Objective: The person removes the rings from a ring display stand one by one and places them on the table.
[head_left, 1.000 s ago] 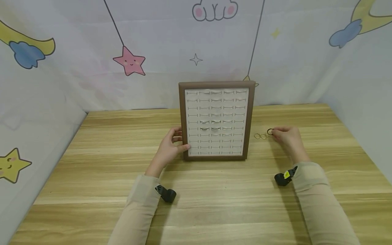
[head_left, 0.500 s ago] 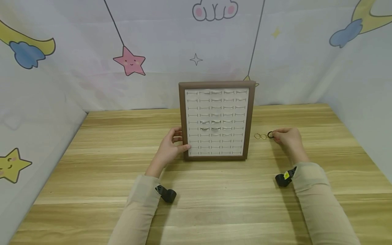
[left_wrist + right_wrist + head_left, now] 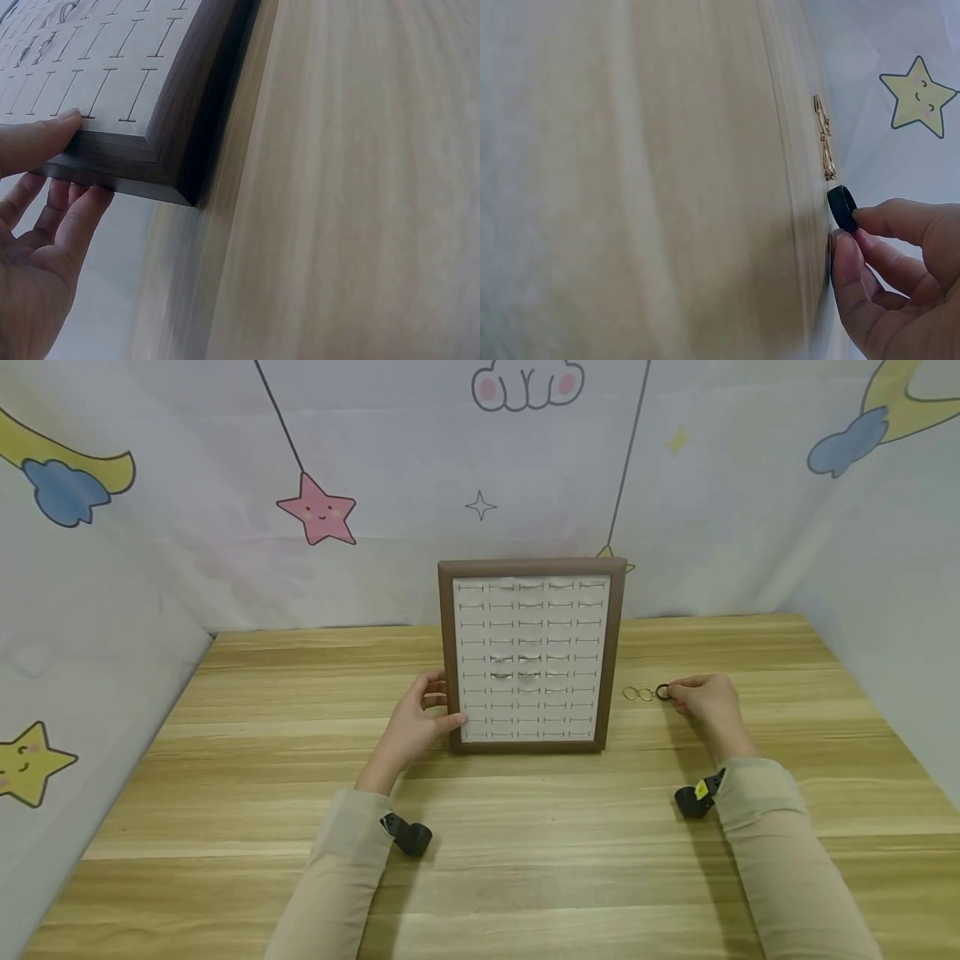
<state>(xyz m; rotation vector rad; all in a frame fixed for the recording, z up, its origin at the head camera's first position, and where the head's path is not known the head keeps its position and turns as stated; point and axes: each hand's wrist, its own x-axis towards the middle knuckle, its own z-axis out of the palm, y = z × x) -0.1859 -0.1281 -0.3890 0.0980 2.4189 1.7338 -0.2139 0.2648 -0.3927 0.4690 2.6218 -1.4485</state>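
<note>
A brown-framed ring display tray (image 3: 444,652) stands tilted up on the wooden table (image 3: 525,860), with a few rings (image 3: 513,667) in its white slots. My left hand (image 3: 416,718) grips its left edge low down; in the left wrist view the thumb (image 3: 41,135) lies on the frame (image 3: 150,161) and the fingers reach behind it. To the right of the tray, my right hand (image 3: 701,697) pinches a black ring (image 3: 663,692) at its fingertips, close to the tabletop. In the right wrist view the black ring (image 3: 843,208) sits at the fingertips (image 3: 870,225). Two gold rings (image 3: 637,693) lie just left of it.
Patterned cloth walls (image 3: 225,527) close in the table at the back and both sides. The gold rings (image 3: 825,139) lie in a row beyond the black one. Small black cameras (image 3: 408,837) hang at both wrists.
My right hand has lowered the black ring slightly towards the table beside the gold rings. The left hand and the tray have stayed put.
</note>
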